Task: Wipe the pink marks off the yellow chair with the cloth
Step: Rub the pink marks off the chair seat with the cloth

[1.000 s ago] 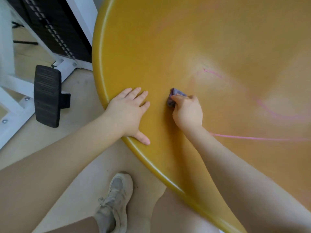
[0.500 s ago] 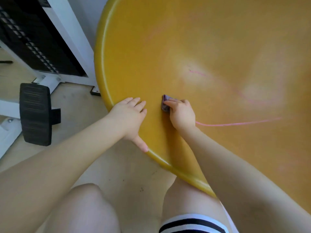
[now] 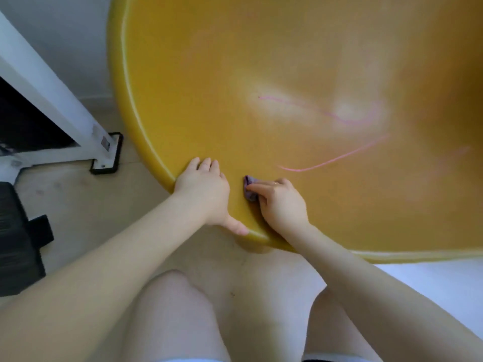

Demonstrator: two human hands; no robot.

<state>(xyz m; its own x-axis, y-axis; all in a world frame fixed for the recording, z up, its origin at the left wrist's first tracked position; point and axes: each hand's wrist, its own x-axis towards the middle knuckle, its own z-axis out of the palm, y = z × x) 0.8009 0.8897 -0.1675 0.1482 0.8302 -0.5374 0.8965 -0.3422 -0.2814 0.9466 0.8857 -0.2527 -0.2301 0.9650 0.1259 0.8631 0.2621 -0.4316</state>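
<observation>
The right hand (image 3: 281, 202) pinches a small bunched purple cloth (image 3: 249, 189) against the yellow chair (image 3: 209, 74) seat, close to its near rim. The left hand (image 3: 202, 189) lies flat at about nine o'clock from the cloth, fingers straight and together, thumb hooked over the rim, bracing the chair. The nearest pink mark (image 3: 332, 159) starts just off the cloth at about one o'clock and runs long and thin toward two o'clock. A fainter looping pink mark (image 3: 339, 118) lies farther out, near twelve to one o'clock. The right hand is clearly the nearer one, so the wipe likely follows that line's long axis, up and right.
</observation>
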